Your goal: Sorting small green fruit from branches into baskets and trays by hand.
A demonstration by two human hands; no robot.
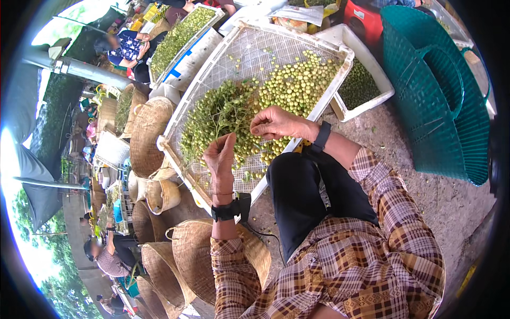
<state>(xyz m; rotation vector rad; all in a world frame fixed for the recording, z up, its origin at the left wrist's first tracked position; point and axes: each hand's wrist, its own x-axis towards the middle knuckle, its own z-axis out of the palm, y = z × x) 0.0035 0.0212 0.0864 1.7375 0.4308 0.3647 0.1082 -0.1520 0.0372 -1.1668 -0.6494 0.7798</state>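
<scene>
Slightly apart over the tray [348, 52], left hand [219, 151] and right hand [281, 123] pinch fingers [230, 139] nearly together, contents unclear.

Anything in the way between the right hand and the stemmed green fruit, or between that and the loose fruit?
Nothing visible. The right hand is over the white tray, right by the stemmed green fruit; that heap and the loose fruit meet directly in the same tray.
</scene>
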